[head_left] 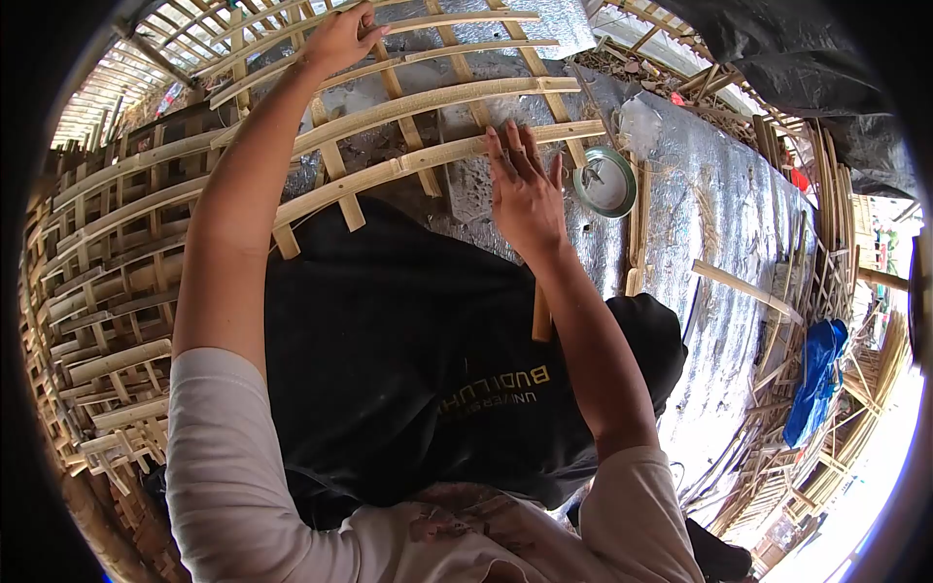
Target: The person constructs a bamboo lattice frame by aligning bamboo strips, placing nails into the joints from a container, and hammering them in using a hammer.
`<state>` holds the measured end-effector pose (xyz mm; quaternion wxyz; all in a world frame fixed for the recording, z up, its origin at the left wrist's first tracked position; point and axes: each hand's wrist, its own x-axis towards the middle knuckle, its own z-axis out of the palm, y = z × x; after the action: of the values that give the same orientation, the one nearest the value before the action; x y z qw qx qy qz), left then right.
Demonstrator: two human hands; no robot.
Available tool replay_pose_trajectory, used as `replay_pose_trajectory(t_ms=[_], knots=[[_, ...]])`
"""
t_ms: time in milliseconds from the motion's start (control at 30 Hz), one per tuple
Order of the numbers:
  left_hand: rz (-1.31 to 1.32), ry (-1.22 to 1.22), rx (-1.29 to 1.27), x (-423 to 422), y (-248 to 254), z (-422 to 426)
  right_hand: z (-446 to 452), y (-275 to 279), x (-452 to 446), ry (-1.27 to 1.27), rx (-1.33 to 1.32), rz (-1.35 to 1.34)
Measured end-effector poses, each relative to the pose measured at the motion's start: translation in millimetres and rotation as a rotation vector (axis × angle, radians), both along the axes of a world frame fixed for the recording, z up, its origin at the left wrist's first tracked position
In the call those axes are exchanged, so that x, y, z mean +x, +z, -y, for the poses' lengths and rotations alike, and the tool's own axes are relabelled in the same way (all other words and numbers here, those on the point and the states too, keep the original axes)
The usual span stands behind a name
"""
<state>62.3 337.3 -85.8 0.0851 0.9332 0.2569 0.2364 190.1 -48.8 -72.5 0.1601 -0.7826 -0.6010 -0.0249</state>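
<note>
A lattice of split bamboo slats (pixel 418 160) spreads in front of me, its long strips crossed by shorter ones. At its far side, my left hand (pixel 338 41) is closed with the fingers curled at a bamboo slat (pixel 457 19). My right hand (pixel 526 189) lies open, fingers stretched out against the nearest long slat. Just right of that hand sits a round green-rimmed dish (pixel 604 182) with small things in it, too small to name. A grey block (pixel 470 189) shows beneath the lattice. Under my right forearm, a wooden piece (pixel 541 316) is partly hidden.
Black cloth with lettering (pixel 389 330) covers my lap. Silver foil sheeting (pixel 709 214) lies to the right, with a loose bamboo strip (pixel 746 290) on it. More woven bamboo (pixel 117 243) stands at the left. A blue cloth or plastic (pixel 816 379) hangs at the right.
</note>
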Motion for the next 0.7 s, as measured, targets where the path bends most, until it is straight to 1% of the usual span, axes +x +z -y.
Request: replay_pose_trajectory(t_ms=[67, 167, 267, 367, 400, 500, 567, 633, 700], knots=[[0.064, -0.037, 0.014, -1.1, -3.1, 0.4, -0.8, -0.2, -0.2, 0.004, 0.020, -0.001], [0.058, -0.034, 0.002, -0.8, -7.7, -1.3, -2.2, 1.1, -1.3, 0.000, 0.032, -0.005], [-0.039, -0.023, -0.036, -1.0, 5.4, 11.4, -2.0, 0.0, -3.8, -0.010, 0.026, -0.021], [-0.142, 0.074, 0.044, 0.8, 3.0, 8.7, -3.5, 0.6, -4.9, -0.006, 0.028, -0.025], [-0.301, 0.209, 0.031, 3.6, 21.3, 28.5, -2.3, 0.7, -4.9, -0.004, 0.027, -0.022], [-0.179, 0.290, 0.343, 8.4, 37.3, 93.6, -0.6, -1.4, -6.9, -0.018, 0.028, -0.022], [-0.331, 0.178, 0.087, 11.4, 72.0, 160.9, -1.4, 0.2, -6.5, -0.025, -0.004, -0.013], [-0.305, 0.037, 0.062, 9.2, 66.7, 208.6, -1.6, 1.8, -9.1, -0.022, -0.020, -0.011], [-0.257, 0.026, 0.144, 5.2, 51.0, 233.5, -1.2, 6.5, -11.5, -0.008, -0.011, -0.028]])
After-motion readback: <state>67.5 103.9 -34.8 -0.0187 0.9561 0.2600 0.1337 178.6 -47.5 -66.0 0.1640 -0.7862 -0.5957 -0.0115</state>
